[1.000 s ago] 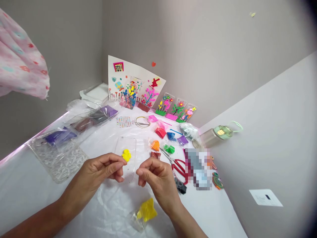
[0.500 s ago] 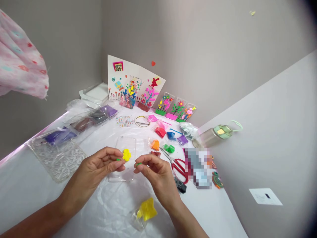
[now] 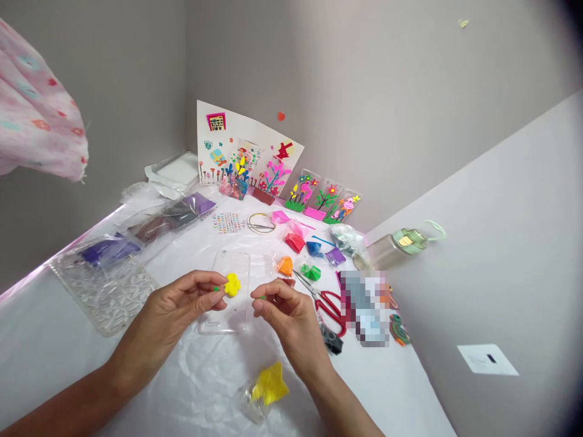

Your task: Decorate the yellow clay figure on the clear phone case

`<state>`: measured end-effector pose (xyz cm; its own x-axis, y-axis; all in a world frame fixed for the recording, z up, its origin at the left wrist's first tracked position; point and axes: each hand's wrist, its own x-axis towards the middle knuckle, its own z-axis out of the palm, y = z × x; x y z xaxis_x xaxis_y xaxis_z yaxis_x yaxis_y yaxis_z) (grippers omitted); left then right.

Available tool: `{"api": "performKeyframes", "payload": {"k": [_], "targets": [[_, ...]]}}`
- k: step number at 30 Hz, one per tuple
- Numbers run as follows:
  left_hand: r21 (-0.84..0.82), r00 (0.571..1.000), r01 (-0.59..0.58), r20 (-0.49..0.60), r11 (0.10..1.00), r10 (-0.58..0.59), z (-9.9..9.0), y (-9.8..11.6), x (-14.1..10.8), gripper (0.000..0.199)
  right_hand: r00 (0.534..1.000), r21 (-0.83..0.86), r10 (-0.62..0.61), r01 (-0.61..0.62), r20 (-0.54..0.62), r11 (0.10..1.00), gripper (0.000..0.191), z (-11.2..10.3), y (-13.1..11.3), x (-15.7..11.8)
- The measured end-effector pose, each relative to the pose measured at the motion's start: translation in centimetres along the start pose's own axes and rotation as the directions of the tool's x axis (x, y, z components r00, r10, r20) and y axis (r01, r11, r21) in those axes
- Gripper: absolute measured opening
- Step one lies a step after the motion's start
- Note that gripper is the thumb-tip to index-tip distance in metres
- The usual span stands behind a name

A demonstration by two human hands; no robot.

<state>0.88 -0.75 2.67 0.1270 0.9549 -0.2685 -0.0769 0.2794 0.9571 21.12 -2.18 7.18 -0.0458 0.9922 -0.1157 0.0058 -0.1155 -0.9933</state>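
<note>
A yellow clay flower [image 3: 232, 284] lies on a clear phone case [image 3: 225, 318] in the middle of the table. Just left of the flower, my left hand [image 3: 194, 297] pinches a small piece of green clay [image 3: 216, 289] between thumb and fingers. To the right of the case, my right hand [image 3: 282, 306] is closed on another tiny green bit [image 3: 263, 297] at its fingertips. Below them sits a yellow clay packet [image 3: 272, 383], partly in clear wrap.
Red-handled scissors [image 3: 331, 312], a green clay packet [image 3: 310, 271] and an orange one [image 3: 285, 266] lie at right, with a bottle [image 3: 396, 247] beyond. A textured clear sheet [image 3: 109, 297] is at left. Decorated cases [image 3: 303, 189] lean at the back.
My right hand has shifted slightly right and up, away from my left hand. My left hand has barely moved and both still hold green clay.
</note>
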Motion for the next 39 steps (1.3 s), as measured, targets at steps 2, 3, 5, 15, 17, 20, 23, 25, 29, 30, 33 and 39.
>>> {"api": "performKeyframes", "payload": {"k": [2, 3, 5, 15, 17, 20, 23, 25, 29, 30, 33, 39], "targets": [[-0.002, 1.0, -0.024, 0.008, 1.0, 0.024, 0.1, 0.33, -0.05, 0.034, 1.0, 0.015, 0.003, -0.003, 0.004, 1.0, 0.012, 0.09, 0.09, -0.01], [0.017, 0.999, -0.034, 0.014, 0.999, 0.034, 0.1, 0.42, -0.05, 0.032, 1.0, 0.03, 0.011, -0.011, 0.008, 0.999, 0.013, 0.14, 0.13, -0.03], [0.07, 0.999, -0.04, 0.033, 0.997, 0.038, -0.01, 0.43, -0.02, 0.029, 1.0, 0.069, 0.019, -0.02, 0.02, 0.997, 0.015, 0.24, 0.21, -0.09], [0.119, 0.993, -0.036, 0.112, 0.992, 0.022, 0.1, 0.21, -0.2, 0.031, 0.998, -0.021, -0.042, 0.044, 0.05, 0.999, 0.016, 0.03, 0.07, -0.3], [0.124, 0.992, -0.044, 0.126, 0.991, 0.028, 0.17, 0.37, -0.34, 0.028, 0.999, -0.008, -0.018, 0.018, 0.047, 1.0, 0.013, 0.13, -0.01, -0.34], [0.139, 0.99, -0.045, 0.136, 0.989, 0.026, 0.19, 0.53, -0.5, 0.026, 0.998, 0.014, 0.035, -0.036, 0.044, 0.999, 0.013, 0.26, -0.04, -0.38], [0.122, 0.991, -0.036, 0.133, 0.992, 0.02, 0.21, 0.56, -0.55, 0.026, 0.998, 0.003, 0.021, -0.021, 0.052, 1.0, 0.012, 0.25, -0.03, -0.41], [0.086, 0.991, -0.032, 0.129, 0.996, 0.021, 0.28, 0.59, -0.51, 0.027, 0.998, -0.033, -0.022, 0.024, 0.06, 0.999, 0.014, 0.22, -0.05, -0.43], [0.071, 0.991, -0.034, 0.132, 0.997, 0.024, 0.42, 0.72, -0.4, 0.029, 0.997, 0.003, -0.018, 0.018, 0.079, 1.0, 0.011, 0.36, -0.03, -0.44], [0.091, 0.991, -0.035, 0.134, 0.995, 0.022, 0.41, 0.75, -0.39, 0.028, 0.997, 0.038, 0.007, -0.011, 0.081, 0.999, 0.01, 0.42, 0.0, -0.44], [0.158, 0.989, -0.056, 0.142, 0.986, 0.033, 0.25, 0.76, -0.37, 0.028, 0.996, 0.085, 0.058, -0.064, 0.068, 0.994, 0.011, 0.58, 0.08, -0.41], [0.226, 0.985, -0.121, 0.148, 0.967, 0.088, 0.07, 0.58, -0.33, 0.041, 1.0, -0.006, -0.003, 0.003, 0.03, 1.0, 0.011, 0.49, -0.08, -0.34]]}}
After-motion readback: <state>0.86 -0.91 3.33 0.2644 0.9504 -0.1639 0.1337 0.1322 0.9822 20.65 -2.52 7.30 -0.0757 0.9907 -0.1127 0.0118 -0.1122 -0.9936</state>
